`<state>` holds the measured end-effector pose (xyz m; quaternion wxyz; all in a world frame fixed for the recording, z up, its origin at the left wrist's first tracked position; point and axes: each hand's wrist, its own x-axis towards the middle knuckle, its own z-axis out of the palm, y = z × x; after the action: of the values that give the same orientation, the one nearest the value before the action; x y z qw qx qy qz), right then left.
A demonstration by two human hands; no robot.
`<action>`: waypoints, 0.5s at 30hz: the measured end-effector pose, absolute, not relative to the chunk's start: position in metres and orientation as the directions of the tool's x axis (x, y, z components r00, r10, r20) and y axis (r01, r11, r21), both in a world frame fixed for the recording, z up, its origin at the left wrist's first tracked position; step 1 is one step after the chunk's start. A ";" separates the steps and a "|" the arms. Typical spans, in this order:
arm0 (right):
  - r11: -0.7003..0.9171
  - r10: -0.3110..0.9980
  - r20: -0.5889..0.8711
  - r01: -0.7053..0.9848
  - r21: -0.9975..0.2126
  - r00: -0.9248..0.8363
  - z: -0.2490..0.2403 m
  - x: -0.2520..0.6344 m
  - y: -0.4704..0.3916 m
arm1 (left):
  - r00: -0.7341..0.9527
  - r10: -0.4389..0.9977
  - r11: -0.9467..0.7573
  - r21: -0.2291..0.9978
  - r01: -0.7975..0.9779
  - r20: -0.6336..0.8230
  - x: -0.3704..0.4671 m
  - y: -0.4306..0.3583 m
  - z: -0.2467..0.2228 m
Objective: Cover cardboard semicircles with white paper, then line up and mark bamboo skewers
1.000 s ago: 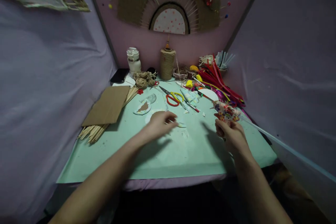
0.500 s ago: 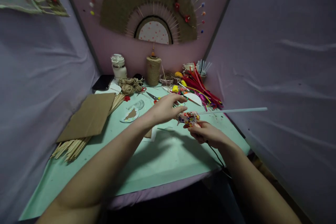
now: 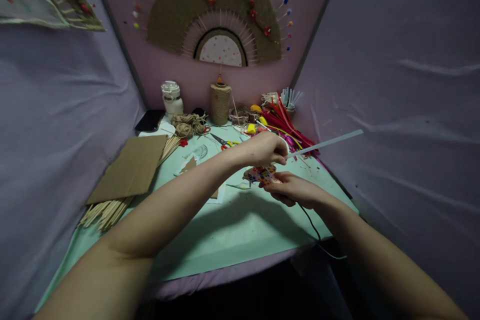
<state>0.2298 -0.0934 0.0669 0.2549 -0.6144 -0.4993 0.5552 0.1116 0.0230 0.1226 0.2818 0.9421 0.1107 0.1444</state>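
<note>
My right hand [image 3: 292, 189] is wrapped round the handle of a hot glue gun [image 3: 260, 174] with a multicoloured patterned body, held above the table. Its black cord [image 3: 310, 220] hangs down toward the table's front edge. A long translucent glue stick [image 3: 328, 143] slants up to the right. Just above the gun, my left hand [image 3: 265, 148] is closed on the stick near its lower end. How the stick meets the gun is hidden behind my fingers.
Left lie cardboard [image 3: 129, 167], bamboo sticks [image 3: 107, 212] and a partly hidden paper-and-cardboard cutout [image 3: 188, 165]. Scissors [image 3: 225, 142], twine [image 3: 220, 105], a white jar [image 3: 172, 98] and red pipe cleaners [image 3: 283, 117] are farther back. A decorated fan [image 3: 168, 15] hangs behind.
My left hand has moved right and closed on the glue stick. The stick now tilts upward with its far end nearer, and the glue gun has shifted slightly left.
</note>
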 end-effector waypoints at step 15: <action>-0.374 0.901 -0.422 0.315 -0.872 -0.099 0.060 0.231 -0.096 | 0.717 0.697 -0.627 0.461 0.628 -0.027 0.015 0.063 0.084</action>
<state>0.2306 -0.0960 0.0597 0.2646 -0.6168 -0.4930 0.5537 0.0145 0.0627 0.0842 0.2248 0.8988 0.3684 0.0772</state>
